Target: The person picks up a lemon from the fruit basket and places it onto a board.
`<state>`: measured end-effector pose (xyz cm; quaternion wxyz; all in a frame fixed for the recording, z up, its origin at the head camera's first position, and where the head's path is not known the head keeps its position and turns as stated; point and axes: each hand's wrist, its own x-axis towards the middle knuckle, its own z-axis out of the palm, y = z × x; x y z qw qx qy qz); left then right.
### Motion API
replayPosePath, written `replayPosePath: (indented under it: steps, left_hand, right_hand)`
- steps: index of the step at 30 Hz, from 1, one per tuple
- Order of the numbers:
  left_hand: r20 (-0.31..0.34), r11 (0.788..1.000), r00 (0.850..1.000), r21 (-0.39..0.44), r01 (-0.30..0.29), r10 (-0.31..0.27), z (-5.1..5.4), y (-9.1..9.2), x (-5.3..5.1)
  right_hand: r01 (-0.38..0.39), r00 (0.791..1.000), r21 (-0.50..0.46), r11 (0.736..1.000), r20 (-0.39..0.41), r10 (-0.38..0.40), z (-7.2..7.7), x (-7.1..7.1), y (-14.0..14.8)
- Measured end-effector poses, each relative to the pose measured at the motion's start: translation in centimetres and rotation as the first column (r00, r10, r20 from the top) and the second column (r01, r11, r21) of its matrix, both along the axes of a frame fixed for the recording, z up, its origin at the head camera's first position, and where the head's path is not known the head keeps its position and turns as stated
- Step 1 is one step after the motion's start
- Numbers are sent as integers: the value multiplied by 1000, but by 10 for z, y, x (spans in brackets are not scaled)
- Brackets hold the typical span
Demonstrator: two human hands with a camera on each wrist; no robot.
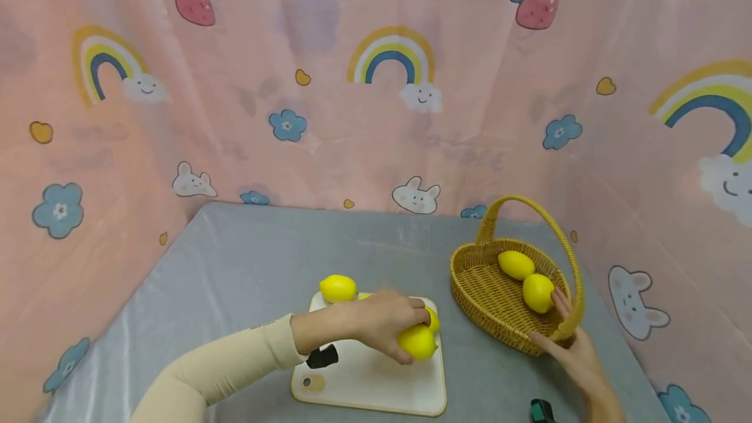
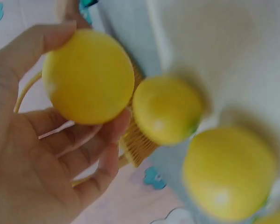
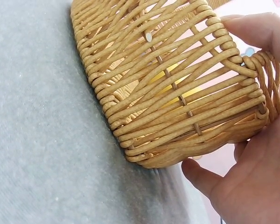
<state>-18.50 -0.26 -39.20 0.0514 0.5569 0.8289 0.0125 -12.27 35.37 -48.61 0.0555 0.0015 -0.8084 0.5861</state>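
Over the white cutting board (image 1: 376,384), my left hand (image 1: 382,322) holds a yellow lemon (image 1: 418,343) between thumb and fingers. The left wrist view shows this lemon (image 2: 88,77) close up. Beside it on the board is another lemon (image 1: 433,320), partly covered by the hand. A further lemon (image 1: 337,288) lies at the board's far left corner, and one more is mostly hidden behind the forearm. My right hand (image 1: 576,354) grips the near right rim of the wicker basket (image 1: 470,292), by the handle's base. Inside the basket sit two lemons (image 1: 516,266).
The basket's tall arched handle (image 1: 564,240) rises above its right side. A grey cloth (image 1: 247,266) covers the table. Pink printed curtains (image 1: 376,149) hang around the table's back and sides.
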Motion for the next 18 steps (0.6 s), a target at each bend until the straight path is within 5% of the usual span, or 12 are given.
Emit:
replayPosePath:
  steps: [9, 18]
  left_hand:
    - [-41, 998, 998, -23, -51, 50, -36, 2, 23]
    - [-95, 999, 994, 3, -48, 48, -56, 4, 28]
  right_hand:
    - [8, 1000, 8, 1000, 14, -8, 1, 2, -1]
    - [-17, 1000, -16, 1000, 2, 17, 1, 4, -1]
